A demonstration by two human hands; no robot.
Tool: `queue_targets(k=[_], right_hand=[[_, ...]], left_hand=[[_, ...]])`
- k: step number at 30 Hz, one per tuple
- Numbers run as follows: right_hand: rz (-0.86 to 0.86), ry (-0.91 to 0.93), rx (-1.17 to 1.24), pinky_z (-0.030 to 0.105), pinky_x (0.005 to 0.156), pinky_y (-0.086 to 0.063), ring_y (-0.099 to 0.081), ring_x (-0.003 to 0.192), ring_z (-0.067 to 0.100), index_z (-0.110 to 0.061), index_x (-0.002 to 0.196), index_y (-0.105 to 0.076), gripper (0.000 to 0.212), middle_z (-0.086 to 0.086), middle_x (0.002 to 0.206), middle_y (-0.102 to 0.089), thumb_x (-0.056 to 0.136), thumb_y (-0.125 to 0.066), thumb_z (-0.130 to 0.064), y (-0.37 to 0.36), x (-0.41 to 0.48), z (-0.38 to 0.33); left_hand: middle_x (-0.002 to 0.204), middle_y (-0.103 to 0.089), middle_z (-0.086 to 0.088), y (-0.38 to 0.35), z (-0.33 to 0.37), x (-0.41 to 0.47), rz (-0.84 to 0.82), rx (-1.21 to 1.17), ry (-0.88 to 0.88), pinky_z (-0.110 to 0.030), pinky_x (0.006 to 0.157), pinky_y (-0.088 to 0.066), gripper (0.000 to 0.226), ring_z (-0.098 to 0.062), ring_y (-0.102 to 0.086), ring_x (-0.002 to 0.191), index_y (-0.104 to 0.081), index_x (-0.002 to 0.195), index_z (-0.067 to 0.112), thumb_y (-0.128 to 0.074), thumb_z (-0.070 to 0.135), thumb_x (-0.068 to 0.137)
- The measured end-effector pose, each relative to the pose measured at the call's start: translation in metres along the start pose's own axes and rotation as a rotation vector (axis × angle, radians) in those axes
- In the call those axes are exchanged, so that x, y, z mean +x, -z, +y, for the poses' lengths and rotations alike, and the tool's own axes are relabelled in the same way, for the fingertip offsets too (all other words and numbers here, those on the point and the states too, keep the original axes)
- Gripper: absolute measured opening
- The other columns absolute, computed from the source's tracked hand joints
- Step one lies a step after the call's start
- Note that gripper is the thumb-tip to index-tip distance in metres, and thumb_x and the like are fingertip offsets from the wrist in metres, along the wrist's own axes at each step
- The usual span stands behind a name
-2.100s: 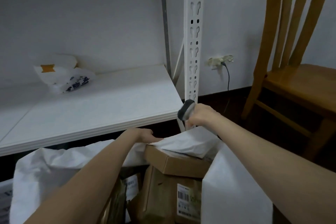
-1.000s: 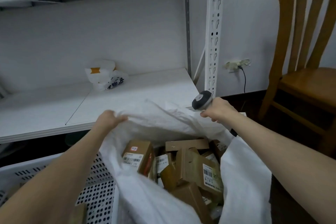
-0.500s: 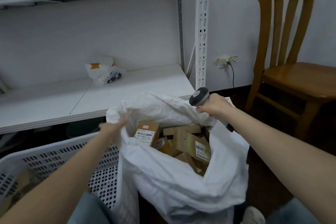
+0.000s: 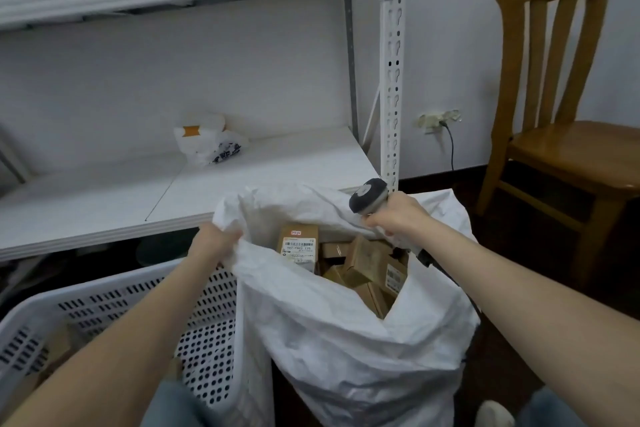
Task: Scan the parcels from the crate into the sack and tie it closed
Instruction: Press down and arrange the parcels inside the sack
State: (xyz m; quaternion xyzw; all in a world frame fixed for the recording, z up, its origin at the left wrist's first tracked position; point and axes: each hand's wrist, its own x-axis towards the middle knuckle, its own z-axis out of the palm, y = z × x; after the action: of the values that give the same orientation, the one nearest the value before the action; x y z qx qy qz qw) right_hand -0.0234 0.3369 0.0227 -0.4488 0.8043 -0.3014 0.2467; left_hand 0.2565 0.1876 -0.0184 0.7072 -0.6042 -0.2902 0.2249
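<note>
2 hands hold the mouth of the white sack apart. The left hand grips a bunch of its left rim, fingers curled into the fabric. The right hand is wrapped round the handle of the scanner, head up, and seems to pinch the far rim beneath it too, though that contact is partly hidden. Held so, the opening is wide and the brown parcels piled inside show their labels. I judge the rim is being lifted to settle the load or make room before tying. The white perforated crate stands against the sack's left side, and dim brown shapes low inside it may be parcels left to scan. Behind, a white metal shelf carries 1 crumpled plastic bag. A wooden chair stands on the dark floor at right, near a wall socket.
</note>
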Motion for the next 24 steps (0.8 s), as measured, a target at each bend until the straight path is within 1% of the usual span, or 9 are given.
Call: queue_targets(k=[2, 4, 6, 9, 11, 13, 15, 19, 24], right_hand=[[-0.012, 0.005, 0.011, 0.034, 0.079, -0.052, -0.061, 0.086, 0.022, -0.013, 0.096, -0.061, 0.025, 0.007, 0.095, -0.065, 0.080, -0.071, -0.029, -0.003, 0.001, 0.000], [-0.020, -0.002, 0.060, 0.036, 0.081, -0.055, -0.062, 0.086, 0.022, -0.011, 0.100, -0.062, 0.028, 0.007, 0.098, -0.065, 0.079, -0.072, -0.026, -0.004, 0.003, -0.002], [-0.037, -0.002, 0.115, 0.035, 0.081, -0.055, -0.062, 0.086, 0.021, -0.009, 0.105, -0.060, 0.031, 0.008, 0.101, -0.065, 0.080, -0.073, -0.023, -0.006, 0.004, -0.007], [-0.080, -0.033, 0.184, 0.043, 0.085, -0.057, -0.065, 0.093, 0.027, -0.005, 0.108, -0.059, 0.040, 0.014, 0.104, -0.065, 0.078, -0.075, -0.024, -0.009, 0.008, -0.012], [-0.109, -0.070, 0.248, 0.047, 0.085, -0.057, -0.069, 0.088, 0.030, -0.002, 0.111, -0.056, 0.044, 0.018, 0.095, -0.069, 0.079, -0.076, -0.024, -0.009, 0.009, -0.014], [-0.125, -0.136, 0.359, 0.045, 0.084, -0.058, -0.069, 0.070, 0.029, -0.002, 0.115, -0.051, 0.047, 0.018, 0.080, -0.069, 0.082, -0.075, -0.024, -0.008, 0.013, -0.014], [-0.152, -0.214, 0.490, 0.043, 0.079, -0.059, -0.067, 0.062, 0.028, -0.003, 0.122, -0.046, 0.051, 0.017, 0.083, -0.065, 0.084, -0.073, -0.022, -0.006, 0.017, -0.016], [-0.238, -0.340, 0.658, 0.027, 0.050, -0.054, -0.064, 0.059, 0.026, -0.005, 0.120, -0.044, 0.046, 0.010, 0.096, -0.055, 0.087, -0.071, -0.020, -0.007, 0.031, -0.007], [-0.284, -0.438, 0.726, 0.022, 0.040, -0.051, -0.064, 0.054, 0.021, -0.006, 0.112, -0.049, 0.035, 0.009, 0.091, -0.057, 0.088, -0.069, -0.022, -0.027, 0.043, 0.012]], left_hand=[[0.123, -0.053, -0.020, 0.004, 0.013, -0.005, 0.029, 0.113, -0.012, -0.038, 0.075, -0.047, 0.085, -0.033, -0.056, 0.105, -0.034, 0.139, 0.000, -0.073, 0.045, 0.079], [0.144, -0.036, -0.021, 0.004, 0.027, -0.016, 0.182, 0.402, -0.196, -0.044, 0.097, -0.042, 0.101, -0.035, -0.040, 0.131, -0.022, 0.146, 0.006, -0.075, 0.052, 0.074], [0.151, -0.026, -0.018, -0.007, 0.043, -0.028, 0.260, 0.596, -0.504, -0.043, 0.110, -0.031, 0.089, -0.032, -0.028, 0.139, -0.026, 0.148, 0.010, -0.069, 0.049, 0.081], [0.147, -0.034, -0.013, -0.040, 0.070, -0.045, 0.043, 0.613, -0.731, -0.040, 0.107, -0.039, 0.061, -0.027, -0.040, 0.132, -0.041, 0.143, 0.016, -0.060, 0.037, 0.089], [0.144, -0.038, -0.011, -0.065, 0.080, -0.053, -0.175, 0.654, -0.742, -0.042, 0.104, -0.042, 0.058, -0.028, -0.044, 0.128, -0.041, 0.142, 0.018, -0.058, 0.034, 0.090], [0.139, -0.043, -0.011, -0.089, 0.078, -0.050, -0.286, 0.744, -0.694, -0.046, 0.100, -0.044, 0.055, -0.031, -0.046, 0.124, -0.042, 0.139, 0.020, -0.059, 0.037, 0.089], [0.139, -0.044, -0.009, -0.109, 0.064, -0.034, -0.305, 0.796, -0.616, -0.050, 0.099, -0.043, 0.055, -0.034, -0.043, 0.126, -0.043, 0.135, 0.024, -0.060, 0.042, 0.085], [0.145, -0.034, -0.015, -0.138, 0.026, -0.010, -0.438, 0.929, -0.535, -0.051, 0.107, -0.033, 0.047, -0.038, -0.034, 0.131, -0.040, 0.138, 0.027, -0.050, 0.038, 0.093], [0.149, -0.029, -0.011, -0.142, -0.002, 0.019, -0.389, 0.930, -0.578, -0.050, 0.113, -0.025, 0.053, -0.036, -0.025, 0.136, -0.032, 0.146, 0.035, -0.041, 0.020, 0.096]])
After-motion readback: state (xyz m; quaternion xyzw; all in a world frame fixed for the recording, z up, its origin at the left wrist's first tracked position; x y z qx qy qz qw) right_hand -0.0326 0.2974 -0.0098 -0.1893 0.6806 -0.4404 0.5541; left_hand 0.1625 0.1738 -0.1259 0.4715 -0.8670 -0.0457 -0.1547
